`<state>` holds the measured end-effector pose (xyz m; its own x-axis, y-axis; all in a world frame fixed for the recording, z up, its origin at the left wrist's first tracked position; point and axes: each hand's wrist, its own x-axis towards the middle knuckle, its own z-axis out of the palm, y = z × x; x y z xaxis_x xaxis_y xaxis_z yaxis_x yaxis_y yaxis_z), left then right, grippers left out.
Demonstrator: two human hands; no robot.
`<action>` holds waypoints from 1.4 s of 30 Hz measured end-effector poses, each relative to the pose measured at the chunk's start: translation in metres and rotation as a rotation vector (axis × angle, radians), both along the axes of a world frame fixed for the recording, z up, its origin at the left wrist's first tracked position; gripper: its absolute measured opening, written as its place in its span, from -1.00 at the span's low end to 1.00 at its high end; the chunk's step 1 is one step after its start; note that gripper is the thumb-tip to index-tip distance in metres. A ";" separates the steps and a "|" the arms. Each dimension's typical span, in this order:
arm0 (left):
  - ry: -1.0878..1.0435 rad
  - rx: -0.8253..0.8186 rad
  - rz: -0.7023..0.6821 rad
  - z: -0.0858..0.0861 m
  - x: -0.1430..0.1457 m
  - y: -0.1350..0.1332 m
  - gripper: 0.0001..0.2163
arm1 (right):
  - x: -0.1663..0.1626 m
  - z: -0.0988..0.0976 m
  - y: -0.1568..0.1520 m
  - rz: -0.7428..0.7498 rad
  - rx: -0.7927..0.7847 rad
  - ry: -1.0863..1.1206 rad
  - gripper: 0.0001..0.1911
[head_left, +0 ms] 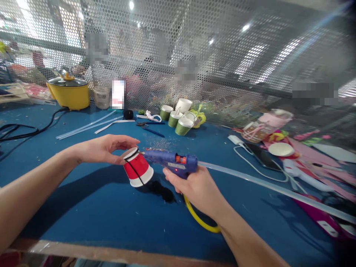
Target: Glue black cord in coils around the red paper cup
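Note:
My right hand [196, 187] is wrapped round the handle of a blue glue gun [169, 159], with a long clear glue stick [250, 180] running out of its back. The gun's nozzle meets the upper rim of a red and white paper cup [138, 168], which has black strips round its rim and down its side. My left hand [108, 148] holds that cup by the rim, tilted a little over the table. A fuzzy black pipe cleaner [164, 193] lies just below the cup and the gun.
Behind stand several green and white cups [183, 125], pliers [150, 128], a black roll [128, 114] and a yellow electric pot [68, 92]. Clear glue sticks [89, 126] lie at left. On the right are a phone [263, 155], a white cable and a purple power strip [319, 215].

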<state>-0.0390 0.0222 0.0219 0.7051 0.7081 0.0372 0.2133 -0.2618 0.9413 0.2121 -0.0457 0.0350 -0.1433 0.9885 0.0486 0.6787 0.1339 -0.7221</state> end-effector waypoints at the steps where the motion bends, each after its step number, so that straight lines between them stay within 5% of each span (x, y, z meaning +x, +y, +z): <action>1: -0.002 0.000 0.001 0.000 0.000 0.000 -0.51 | 0.000 0.000 0.000 0.002 0.001 0.003 -0.78; 34: 0.062 0.048 0.070 0.001 0.004 0.000 -0.49 | -0.008 0.006 -0.009 0.098 0.196 -0.062 -0.83; 42: 0.018 0.022 0.022 -0.001 0.002 0.001 -0.47 | -0.002 0.005 -0.003 0.048 0.082 0.001 -0.82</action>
